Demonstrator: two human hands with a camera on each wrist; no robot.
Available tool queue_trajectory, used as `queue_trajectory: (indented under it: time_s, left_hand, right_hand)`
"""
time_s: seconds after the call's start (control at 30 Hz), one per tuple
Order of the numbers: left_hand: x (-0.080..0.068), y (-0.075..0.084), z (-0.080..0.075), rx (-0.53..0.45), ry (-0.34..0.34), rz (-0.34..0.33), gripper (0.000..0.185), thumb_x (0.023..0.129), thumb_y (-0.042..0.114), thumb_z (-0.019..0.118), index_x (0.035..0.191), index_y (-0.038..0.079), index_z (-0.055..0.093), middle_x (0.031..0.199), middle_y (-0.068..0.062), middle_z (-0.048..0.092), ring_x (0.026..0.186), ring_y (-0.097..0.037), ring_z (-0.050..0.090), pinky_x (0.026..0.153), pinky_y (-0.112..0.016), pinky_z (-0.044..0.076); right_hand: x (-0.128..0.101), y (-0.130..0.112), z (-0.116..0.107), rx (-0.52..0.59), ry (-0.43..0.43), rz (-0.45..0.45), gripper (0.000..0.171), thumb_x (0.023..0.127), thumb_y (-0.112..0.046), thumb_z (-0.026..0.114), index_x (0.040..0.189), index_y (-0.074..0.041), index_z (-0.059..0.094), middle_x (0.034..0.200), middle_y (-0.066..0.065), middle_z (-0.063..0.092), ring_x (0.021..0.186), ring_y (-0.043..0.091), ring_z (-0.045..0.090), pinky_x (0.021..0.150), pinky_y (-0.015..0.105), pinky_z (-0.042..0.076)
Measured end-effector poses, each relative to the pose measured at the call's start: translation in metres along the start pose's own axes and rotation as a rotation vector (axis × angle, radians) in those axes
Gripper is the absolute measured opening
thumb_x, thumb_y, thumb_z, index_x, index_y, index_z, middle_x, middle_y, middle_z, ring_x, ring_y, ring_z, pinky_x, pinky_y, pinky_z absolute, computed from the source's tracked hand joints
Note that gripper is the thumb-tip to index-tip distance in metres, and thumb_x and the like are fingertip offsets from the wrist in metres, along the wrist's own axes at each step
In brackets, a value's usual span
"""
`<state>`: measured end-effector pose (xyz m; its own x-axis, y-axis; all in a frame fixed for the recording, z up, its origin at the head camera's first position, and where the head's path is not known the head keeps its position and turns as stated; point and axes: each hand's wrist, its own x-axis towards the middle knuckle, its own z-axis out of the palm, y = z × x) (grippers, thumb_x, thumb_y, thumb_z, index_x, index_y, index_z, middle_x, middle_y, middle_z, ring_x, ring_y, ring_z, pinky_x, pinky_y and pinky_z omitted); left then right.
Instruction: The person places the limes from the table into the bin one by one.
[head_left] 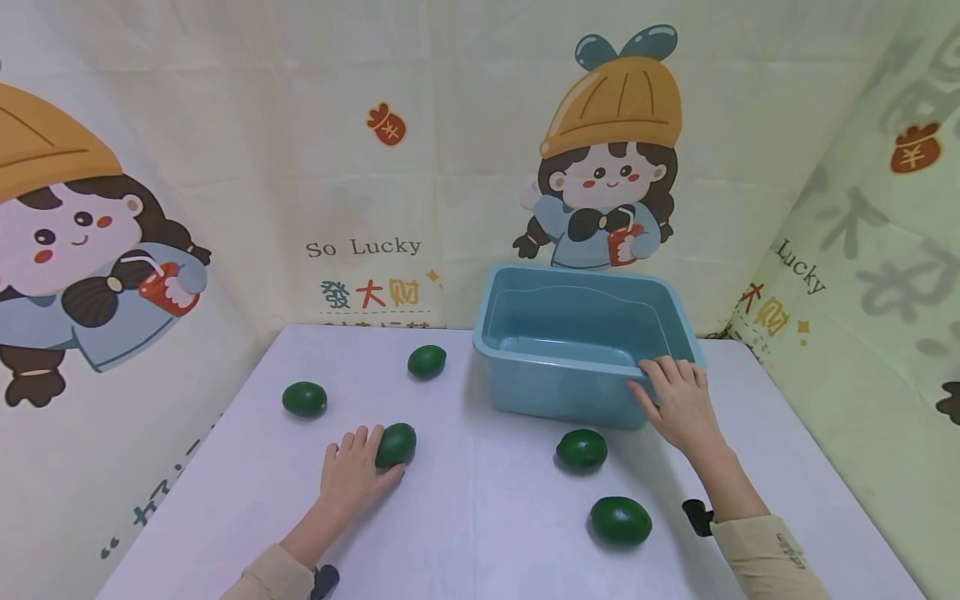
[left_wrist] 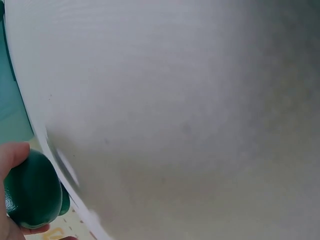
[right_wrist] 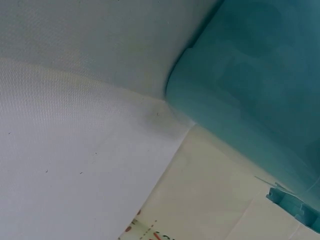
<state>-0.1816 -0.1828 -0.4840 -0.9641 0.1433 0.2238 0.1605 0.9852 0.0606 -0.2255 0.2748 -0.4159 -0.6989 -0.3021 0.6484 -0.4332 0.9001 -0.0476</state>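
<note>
On the white table [head_left: 480, 533], nearest to the person, one dark green avocado [head_left: 620, 520] lies alone near the right forearm, and a second avocado [head_left: 581, 449] lies a little beyond it, just in front of the bin. More to the left, the left hand [head_left: 351, 473] rests on the table with its fingers curled around a third avocado [head_left: 396, 444]; the left wrist view shows this fruit [left_wrist: 32, 196] pinched between thumb and fingers, and it seems not lifted yet. Further back, the right hand [head_left: 677, 402] holds the near right corner of the blue plastic bin [head_left: 525, 354], with the fingers bent over its rim; the bin looks empty inside. Two more avocados, one at the far left [head_left: 304, 399] and one beside the bin [head_left: 427, 361], lie well apart on the table.

I judge the step in hand is grasping a fruit while the bin is steadied. The next move calls for a firm grip, a lift over the rim, and a release inside.
</note>
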Motion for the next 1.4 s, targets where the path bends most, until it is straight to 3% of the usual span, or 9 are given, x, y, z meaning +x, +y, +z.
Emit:
queue_trajectory:
  time_s: [0.5,0.9,1.4]
  left_hand:
    - [0.007,0.008,-0.005,-0.002,0.007,-0.005,0.068,0.074,0.050,0.065,0.122,0.005,0.049,0.102,-0.015,0.050,0.093,-0.031,0.046,0.078,-0.048,0.037]
    - [0.021,0.015,-0.013,0.013,0.024,0.002,0.068,0.075,0.052,0.062,0.124,0.006,0.047,0.105,-0.014,0.049,0.094,-0.031,0.045,0.079,-0.047,0.036]
    - [0.042,0.028,-0.031,-0.020,0.045,0.005,0.067,0.076,0.052,0.061,0.123,0.006,0.048,0.104,-0.013,0.048,0.091,-0.029,0.044,0.074,-0.044,0.037]
  right_hand:
    - [0.002,-0.001,0.001,0.002,0.008,-0.006,0.068,0.094,-0.057,0.018,0.106,0.000,0.053,0.096,0.015,0.049,0.089,0.034,0.040,0.081,0.050,0.025]
    - [0.001,-0.001,0.000,0.009,0.003,-0.001,0.068,0.094,-0.057,0.018,0.107,0.000,0.053,0.096,0.016,0.049,0.090,0.034,0.040,0.082,0.051,0.025]
    - [0.000,-0.001,-0.002,0.006,-0.038,0.019,0.048,0.096,-0.044,0.037,0.109,0.000,0.052,0.098,0.016,0.049,0.091,0.033,0.039,0.082,0.051,0.024]
